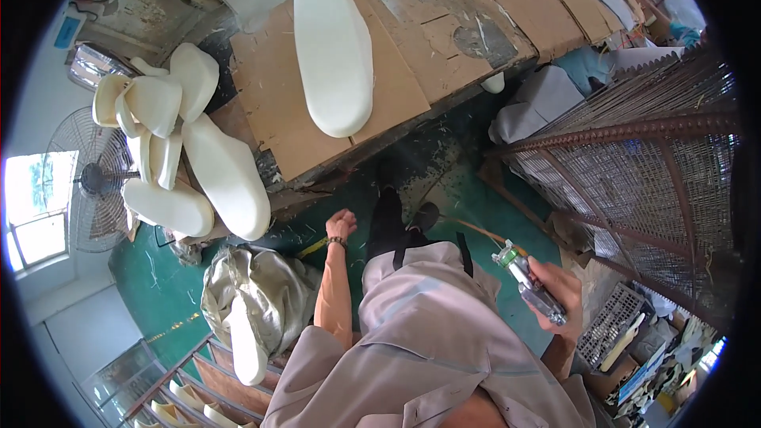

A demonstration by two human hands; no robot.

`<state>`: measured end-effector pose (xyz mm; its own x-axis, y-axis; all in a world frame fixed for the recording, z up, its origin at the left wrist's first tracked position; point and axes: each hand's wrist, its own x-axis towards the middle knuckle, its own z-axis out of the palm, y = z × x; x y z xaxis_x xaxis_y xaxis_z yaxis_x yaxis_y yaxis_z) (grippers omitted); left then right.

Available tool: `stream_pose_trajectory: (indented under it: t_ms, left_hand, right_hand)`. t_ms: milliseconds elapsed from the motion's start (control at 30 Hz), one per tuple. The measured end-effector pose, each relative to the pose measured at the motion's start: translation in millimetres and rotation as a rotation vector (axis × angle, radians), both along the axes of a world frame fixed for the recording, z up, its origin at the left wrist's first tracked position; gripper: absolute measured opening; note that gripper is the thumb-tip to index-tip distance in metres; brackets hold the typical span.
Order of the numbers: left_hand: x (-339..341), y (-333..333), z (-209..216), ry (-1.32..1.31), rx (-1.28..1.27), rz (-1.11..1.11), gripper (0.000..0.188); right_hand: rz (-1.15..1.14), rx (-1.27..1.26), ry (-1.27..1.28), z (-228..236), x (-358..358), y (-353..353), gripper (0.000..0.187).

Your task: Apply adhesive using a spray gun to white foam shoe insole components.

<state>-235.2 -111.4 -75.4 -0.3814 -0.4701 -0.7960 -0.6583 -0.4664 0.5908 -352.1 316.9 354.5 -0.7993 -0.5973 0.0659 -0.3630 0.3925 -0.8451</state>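
Observation:
My right hand (pixel 561 295) is wrapped round a silver metal hand tool with a green ring (pixel 533 289), held out to the right of my apron. What kind of tool it is, I cannot make out. An orange hose (pixel 476 229) runs along the floor side near it. My left hand (pixel 341 224), with a bracelet at the wrist, hangs below the bench edge with its fingers curled in and nothing visible in them. On the cardboard-covered bench (pixel 277 111) ahead lies one large white foam sole-shaped piece (pixel 333 51), apart from both hands.
Several white foam pieces (pixel 226 178) pile up at the bench's left, by a fan (pixel 91 178). A pale sack (pixel 265 281) stands left, beside a rack (pixel 210 372) with more pieces. At right are a rusty mesh frame (pixel 634 190) and a grey crate (pixel 610 321).

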Motion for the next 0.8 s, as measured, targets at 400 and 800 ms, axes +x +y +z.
stream_pose_trajectory:
  t_ms: [400,800]
  left_hand:
    - [-179.9,-37.8,71.7,0.579,0.169,0.374,0.063]
    - [-207.7,-41.5,64.5,0.685,0.286,0.385,0.049]
  right_hand:
    - [-0.199,0.063,0.194,15.1,-24.7,-26.1,0.051]
    - [-0.155,0.055,0.192,22.9,-22.7,-16.9,0.048]
